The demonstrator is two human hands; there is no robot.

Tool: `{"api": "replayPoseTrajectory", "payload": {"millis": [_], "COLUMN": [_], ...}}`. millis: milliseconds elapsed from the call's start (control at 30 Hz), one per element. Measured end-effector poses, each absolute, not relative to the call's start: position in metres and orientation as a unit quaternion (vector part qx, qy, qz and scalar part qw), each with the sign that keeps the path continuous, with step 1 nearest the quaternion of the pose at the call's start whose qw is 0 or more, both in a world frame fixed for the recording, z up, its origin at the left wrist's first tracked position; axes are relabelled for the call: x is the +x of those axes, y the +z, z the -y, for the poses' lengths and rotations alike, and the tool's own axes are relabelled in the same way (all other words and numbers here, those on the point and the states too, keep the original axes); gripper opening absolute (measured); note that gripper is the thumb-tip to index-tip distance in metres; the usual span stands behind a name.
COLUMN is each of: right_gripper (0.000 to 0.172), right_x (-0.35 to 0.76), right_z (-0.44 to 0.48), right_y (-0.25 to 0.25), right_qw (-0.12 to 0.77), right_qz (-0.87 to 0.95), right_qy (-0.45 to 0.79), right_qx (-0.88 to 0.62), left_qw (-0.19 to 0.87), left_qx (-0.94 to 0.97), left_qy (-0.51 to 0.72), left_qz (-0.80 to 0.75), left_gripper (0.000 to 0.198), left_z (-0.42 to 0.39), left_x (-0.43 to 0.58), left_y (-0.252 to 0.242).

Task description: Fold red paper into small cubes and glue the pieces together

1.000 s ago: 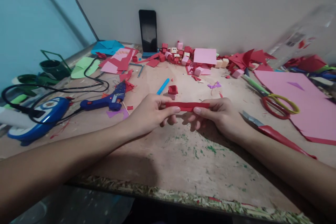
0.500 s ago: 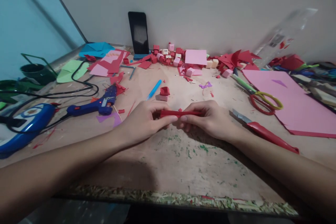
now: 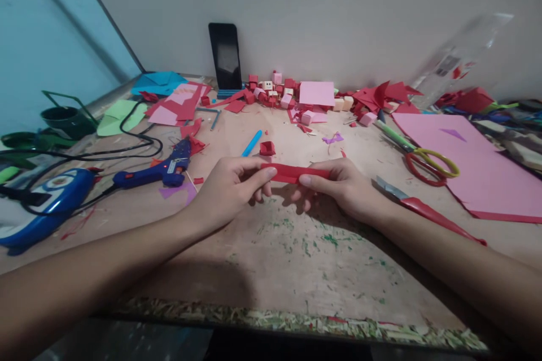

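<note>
A folded strip of red paper [image 3: 290,173] is stretched between my two hands above the middle of the table. My left hand [image 3: 239,183] pinches its left end, thumb on the near face. At the other end my right hand [image 3: 336,183] grips it the same way, the lower fingers curled beneath. Just beyond the strip sits a small open red paper box [image 3: 267,148]. A blue pen-like stick [image 3: 252,143] lies beyond my left hand. To the right of my right hand rests a knife with a red handle [image 3: 440,217].
A blue glue gun [image 3: 169,168] with its black cable lies left, near a blue and white device [image 3: 51,203]. Scissors [image 3: 432,164] rest by pink paper [image 3: 499,180] on the right. A phone [image 3: 225,56] stands at the back beside several small paper cubes [image 3: 277,78].
The red strip has turned so that its broad face shows, where before it looked like a thin roll. My hands have moved slightly apart.
</note>
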State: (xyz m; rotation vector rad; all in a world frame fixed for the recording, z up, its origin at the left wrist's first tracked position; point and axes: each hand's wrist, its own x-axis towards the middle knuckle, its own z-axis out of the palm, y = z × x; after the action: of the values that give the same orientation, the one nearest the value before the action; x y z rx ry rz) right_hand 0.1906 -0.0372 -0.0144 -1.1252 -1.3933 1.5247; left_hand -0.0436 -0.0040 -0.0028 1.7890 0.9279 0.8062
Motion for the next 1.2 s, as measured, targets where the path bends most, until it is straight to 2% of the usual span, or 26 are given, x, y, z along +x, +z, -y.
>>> {"api": "replayPoseTrajectory", "payload": {"millis": [100, 267, 433, 567, 700, 833, 967, 1200], "right_gripper": [0.037, 0.028, 0.021, 0.03, 0.03, 0.025, 0.021, 0.023], "right_x": [0.191, 0.193, 0.193, 0.192, 0.193, 0.194, 0.194, 0.193], "right_z": [0.035, 0.033, 0.035, 0.035, 0.033, 0.033, 0.035, 0.036], "right_y": [-0.015, -0.016, -0.018, -0.022, -0.025, -0.026, -0.026, -0.023], "right_qw": [0.403, 0.415, 0.426, 0.462, 0.471, 0.473, 0.459, 0.437], "right_qz": [0.558, 0.552, 0.535, 0.478, 0.462, 0.467, 0.484, 0.518], "right_qy": [0.571, 0.57, 0.587, 0.622, 0.617, 0.615, 0.613, 0.587], "right_qx": [-0.448, -0.445, -0.432, -0.414, -0.428, -0.425, -0.424, -0.442], "left_qw": [0.508, 0.565, 0.574, 0.566, 0.591, 0.608, 0.594, 0.596], "left_qx": [0.706, 0.646, 0.62, 0.619, 0.605, 0.605, 0.635, 0.639], "left_qy": [0.311, 0.332, 0.345, 0.364, 0.369, 0.353, 0.316, 0.306], "left_qz": [-0.383, -0.392, -0.41, -0.405, -0.386, -0.374, -0.379, -0.378], "left_gripper": [0.032, 0.017, 0.018, 0.02, 0.021, 0.02, 0.03, 0.024], "left_z": [0.003, 0.002, 0.0, -0.001, -0.004, -0.007, -0.006, -0.006], "left_x": [-0.044, -0.043, -0.041, -0.041, -0.042, -0.044, -0.045, -0.045], "left_y": [-0.004, -0.003, -0.005, -0.009, -0.012, -0.012, -0.01, -0.011]}}
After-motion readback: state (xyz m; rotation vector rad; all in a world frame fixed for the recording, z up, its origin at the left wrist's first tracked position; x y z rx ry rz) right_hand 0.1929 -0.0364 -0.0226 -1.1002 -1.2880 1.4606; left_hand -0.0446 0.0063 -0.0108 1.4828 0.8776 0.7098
